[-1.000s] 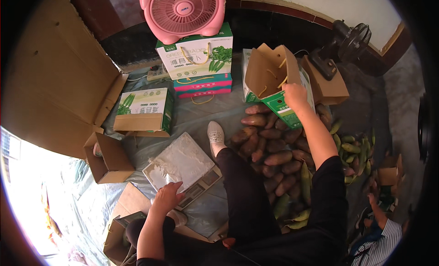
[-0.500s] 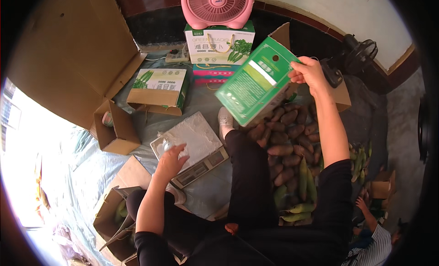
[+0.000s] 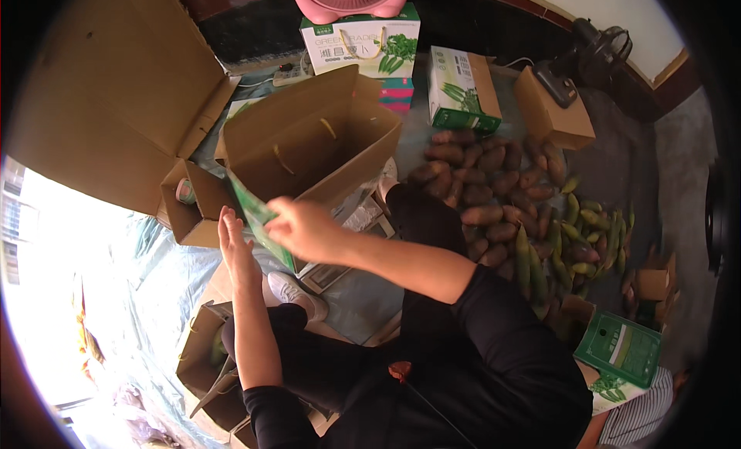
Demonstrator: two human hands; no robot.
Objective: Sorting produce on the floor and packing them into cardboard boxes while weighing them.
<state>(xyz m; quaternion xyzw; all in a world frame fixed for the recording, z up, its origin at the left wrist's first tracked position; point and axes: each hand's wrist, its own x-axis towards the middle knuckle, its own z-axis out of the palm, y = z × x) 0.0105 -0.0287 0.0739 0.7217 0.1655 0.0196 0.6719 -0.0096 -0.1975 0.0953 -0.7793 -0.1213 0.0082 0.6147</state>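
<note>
My right hand (image 3: 299,230) grips the green end panel of a cardboard carton (image 3: 347,171). The carton's brown inside faces up, with yellow cord handles along one wall. Beside that green end is my left hand (image 3: 241,257), fingers stretched out and holding nothing; whether it touches the panel I cannot tell. Under the carton, a flat scale (image 3: 328,276) shows only its front edge and one corner; the rest is hidden.
Reddish-brown tubers (image 3: 482,167) and green radishes (image 3: 594,233) lie heaped at right. Behind them are a white-green carton (image 3: 463,90) and a small black fan (image 3: 606,51). A small brown box (image 3: 197,206) stands left. Another person (image 3: 641,410) holds a green carton (image 3: 621,349) at lower right.
My right hand has swung the carton from the upper right to the left, over the scale, its open side now up. My left hand has moved left off the scale.
</note>
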